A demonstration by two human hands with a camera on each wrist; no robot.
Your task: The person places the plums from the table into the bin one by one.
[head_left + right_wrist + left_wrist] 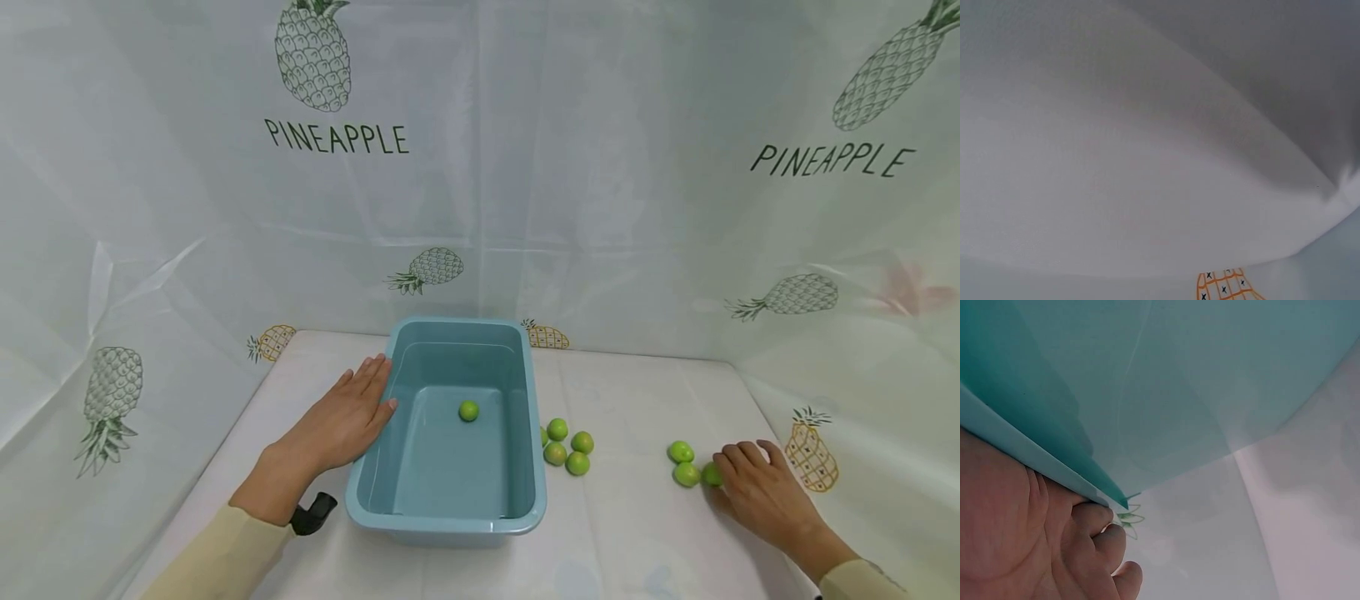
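Dark green capitals (337, 137) on the pale patterned sheet (600, 217) read "PINEAPPLE" twice: behind the blue plastic basin (446, 527), slightly left, and well to its right.

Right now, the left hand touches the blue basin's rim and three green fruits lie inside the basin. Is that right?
Not quite: the head view shows only one green fruit inside the blue basin, not three. The left hand does touch its rim.
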